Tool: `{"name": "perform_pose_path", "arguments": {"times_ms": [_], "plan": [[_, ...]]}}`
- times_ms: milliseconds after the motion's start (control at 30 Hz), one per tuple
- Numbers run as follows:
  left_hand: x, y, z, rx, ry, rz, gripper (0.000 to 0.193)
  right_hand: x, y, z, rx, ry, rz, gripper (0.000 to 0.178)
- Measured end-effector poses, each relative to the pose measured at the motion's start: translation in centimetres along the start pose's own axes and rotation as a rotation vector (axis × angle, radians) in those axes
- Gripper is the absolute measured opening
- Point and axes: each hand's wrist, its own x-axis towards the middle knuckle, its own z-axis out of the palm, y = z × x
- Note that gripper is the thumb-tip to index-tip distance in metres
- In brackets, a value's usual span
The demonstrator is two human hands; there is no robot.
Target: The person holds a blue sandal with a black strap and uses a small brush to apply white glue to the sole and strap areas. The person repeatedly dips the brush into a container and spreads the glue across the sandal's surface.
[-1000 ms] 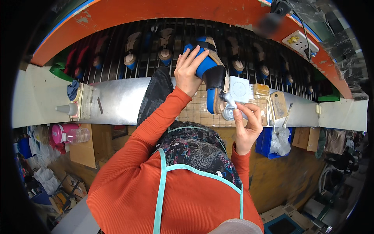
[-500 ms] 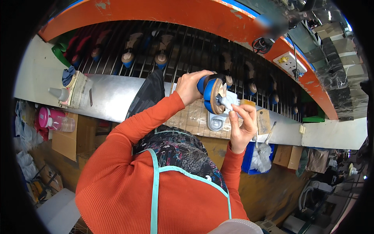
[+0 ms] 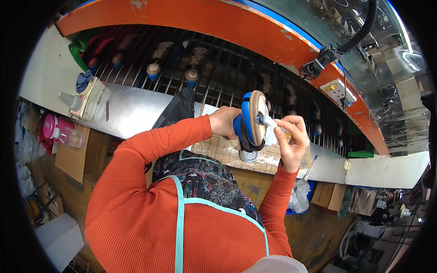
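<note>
My left hand (image 3: pixel 224 122) grips a half-made shoe (image 3: pixel 259 107) on a blue last, its fingers wrapped round the blue side. The shoe's tan underside faces right, and a dark strap shows at its lower end. Between the thumb and fingers of my right hand (image 3: pixel 292 142) is a small whitish piece (image 3: pixel 269 121) with a dark tip, perhaps a cloth wad or an applicator. Its tip meets the tan underside. Below the shoe a round grey lid or dish (image 3: pixel 249 156) sits on the worn, grid-marked board (image 3: pixel 214 148).
Beyond the bench a rack of metal bars (image 3: pixel 223 68) carries several shoes on blue lasts (image 3: pixel 191 76). An orange beam (image 3: pixel 195 16) arches over it. A grey cone (image 3: pixel 69 100) stands at left; a brush (image 3: pixel 311 166) lies at right. Black mesh (image 3: pixel 175 110) hangs over the bench edge.
The shoe has turned in my left hand, so its underside stands more upright and faces right. My right hand has shifted slightly right, still pinching the whitish piece. The whole view has shifted a little.
</note>
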Motion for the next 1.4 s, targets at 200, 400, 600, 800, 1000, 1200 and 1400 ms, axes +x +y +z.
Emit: {"name": "perform_pose_path", "arguments": {"times_ms": [200,400,600,800,1000,1200,1400], "plan": [[-0.2,-1.2,0.6,-0.287,-0.157,0.100,0.062,0.1,0.3,0.1,-0.008,-0.034,-0.019,0.018],[-0.6,-1.0,0.8,-0.379,-0.329,0.007,0.066,-0.5,0.5,0.1,-0.001,-0.043,0.005,0.017],[0.2,-2.1,1.6,-0.436,-0.477,0.011,0.082,-1.2,0.9,-0.3,0.016,-0.056,0.021,0.018],[0.4,-1.8,1.7,-0.520,-0.577,-0.112,0.082,-1.3,1.2,-1.4,-0.003,-0.113,0.052,0.018],[0.8,-0.7,1.7,-0.457,-0.716,-0.025,0.068,1.8,3.1,-3.0,0.196,-0.340,-0.009,0.018],[2.9,-4.6,3.3,-0.393,-0.782,0.308,0.075,0.0,4.1,-1.3,-0.058,0.010,0.076,0.017],[2.4,-12.6,2.2,-0.535,-0.392,0.510,0.088,-10.3,5.4,-1.7,0.016,0.011,0.331,0.018]]}}
